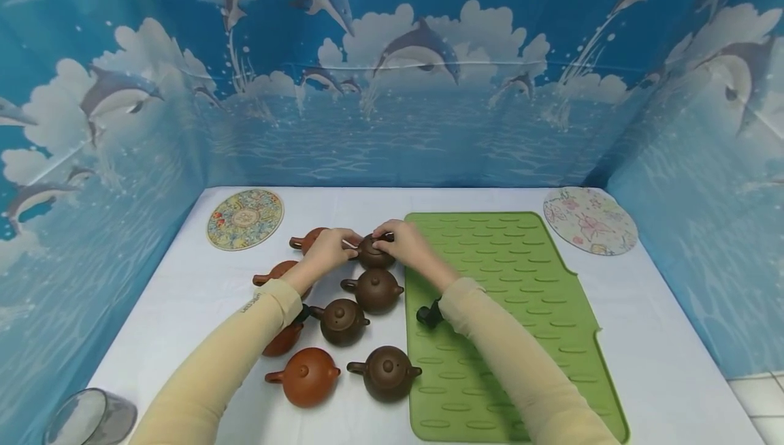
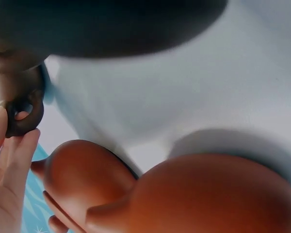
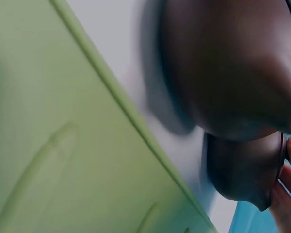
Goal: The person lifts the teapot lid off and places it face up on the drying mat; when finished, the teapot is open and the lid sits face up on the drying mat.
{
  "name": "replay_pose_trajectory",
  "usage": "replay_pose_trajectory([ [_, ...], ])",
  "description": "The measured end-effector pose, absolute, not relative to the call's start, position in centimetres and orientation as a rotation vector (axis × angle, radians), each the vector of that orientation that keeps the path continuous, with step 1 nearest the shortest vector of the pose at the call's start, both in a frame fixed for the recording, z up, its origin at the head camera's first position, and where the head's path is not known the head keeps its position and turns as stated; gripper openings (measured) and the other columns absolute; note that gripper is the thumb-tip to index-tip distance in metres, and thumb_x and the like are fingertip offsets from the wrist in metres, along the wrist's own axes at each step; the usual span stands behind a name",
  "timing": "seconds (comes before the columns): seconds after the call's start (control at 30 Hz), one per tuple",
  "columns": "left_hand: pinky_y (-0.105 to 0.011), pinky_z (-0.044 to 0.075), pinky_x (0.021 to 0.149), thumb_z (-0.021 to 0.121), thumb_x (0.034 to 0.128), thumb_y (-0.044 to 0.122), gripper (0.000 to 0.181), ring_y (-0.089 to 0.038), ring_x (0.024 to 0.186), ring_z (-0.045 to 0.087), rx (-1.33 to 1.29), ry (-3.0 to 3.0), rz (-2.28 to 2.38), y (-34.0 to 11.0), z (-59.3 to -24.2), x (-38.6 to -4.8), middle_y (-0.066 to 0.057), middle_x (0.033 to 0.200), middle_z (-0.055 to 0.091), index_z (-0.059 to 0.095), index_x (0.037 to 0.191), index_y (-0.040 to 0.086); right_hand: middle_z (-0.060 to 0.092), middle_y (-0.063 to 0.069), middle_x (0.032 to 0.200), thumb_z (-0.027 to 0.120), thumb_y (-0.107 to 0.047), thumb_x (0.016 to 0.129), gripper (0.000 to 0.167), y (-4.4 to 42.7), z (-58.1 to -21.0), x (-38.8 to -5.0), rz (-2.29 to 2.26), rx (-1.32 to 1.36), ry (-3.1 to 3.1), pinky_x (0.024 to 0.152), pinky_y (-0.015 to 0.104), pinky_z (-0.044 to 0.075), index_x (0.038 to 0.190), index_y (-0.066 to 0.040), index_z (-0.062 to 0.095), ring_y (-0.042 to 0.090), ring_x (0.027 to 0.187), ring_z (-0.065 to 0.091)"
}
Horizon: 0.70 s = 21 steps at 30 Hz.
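As the left hand (image 1: 329,248) grips a teapot (image 1: 375,257), the right (image 1: 409,244) holds it.

I count four dark brown teapots (image 1: 388,378) and four orange-brown teapots (image 1: 309,380) on the counter (image 1: 667,363), eight in all. There's one green mat (image 1: 508,322) at three o'clock, two round patterned mats (image 1: 229,220) at ten and two, and one glass (image 1: 118,419) at eight. One left hand (image 1: 329,249) and one right hand (image 1: 407,242) reach up toward twelve.

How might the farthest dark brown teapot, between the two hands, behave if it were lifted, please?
The dark brown teapot is probably rigid but chippable, since its body looks like fired clay. Its lid, seemingly separate given the seam, could slide off if tilted. The loop handle, pinched by the left hand, should give a fairly steady hold.
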<state>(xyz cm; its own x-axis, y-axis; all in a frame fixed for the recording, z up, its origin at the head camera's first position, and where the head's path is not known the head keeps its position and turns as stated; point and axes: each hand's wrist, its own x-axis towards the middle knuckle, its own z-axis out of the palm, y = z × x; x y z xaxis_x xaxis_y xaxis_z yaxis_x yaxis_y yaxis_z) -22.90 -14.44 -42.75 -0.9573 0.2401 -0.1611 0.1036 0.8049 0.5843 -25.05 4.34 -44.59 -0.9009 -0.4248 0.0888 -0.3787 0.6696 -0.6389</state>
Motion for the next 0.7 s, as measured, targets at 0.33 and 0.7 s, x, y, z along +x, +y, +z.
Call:
replay_pose_trajectory([
  [0.33,-0.031,0.057,0.078,0.07,0.0916,0.01,0.028,-0.025,0.103,0.069,0.248,2.762,0.838,-14.7,-42.8,-23.3,-0.012,0.118,0.071,0.072,0.119,0.008,0.072,0.012,0.116,0.071,-0.02,0.092,0.023,4.8,-45.0,-25.1,-1.291,-0.587,2.709,0.093,0.037,0.056,0.111,-0.006,0.074,0.027,0.112,0.067],
  [0.7,-0.027,0.056,0.074,0.069,0.0912,0.006,0.029,-0.024,0.103,0.07,0.325,2.801,0.791,-14.5,-43.1,-23.2,-0.014,0.123,0.068,0.071,0.12,0.005,0.068,0.018,0.119,0.065,-0.015,0.095,0.033,7.1,-45.4,-25.6,-1.999,-0.049,2.05,0.096,0.032,0.055,0.121,0.005,0.065,0.014,0.099,0.068],
])
